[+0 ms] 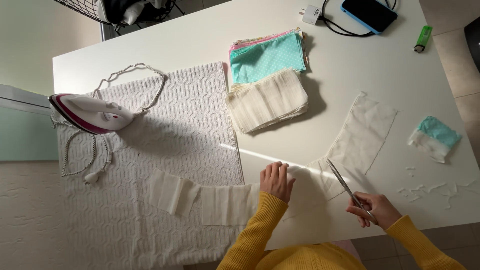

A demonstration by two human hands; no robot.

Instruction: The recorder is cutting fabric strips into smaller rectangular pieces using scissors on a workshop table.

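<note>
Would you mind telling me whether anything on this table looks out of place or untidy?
Mostly tidy. Small white fabric scraps lie scattered near the table's right edge, beyond the right hand holding scissors. The iron's cord sprawls loosely across the textured mat. The left hand presses the cream fabric strip.

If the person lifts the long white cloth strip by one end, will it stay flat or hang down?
The cloth strip would probably hang limp: it already bends and creases where it lies under the left hand. It looks thin and likely light, so it may slide on the smooth table. The right hand holds scissors at it; cut edges might fray.
</note>
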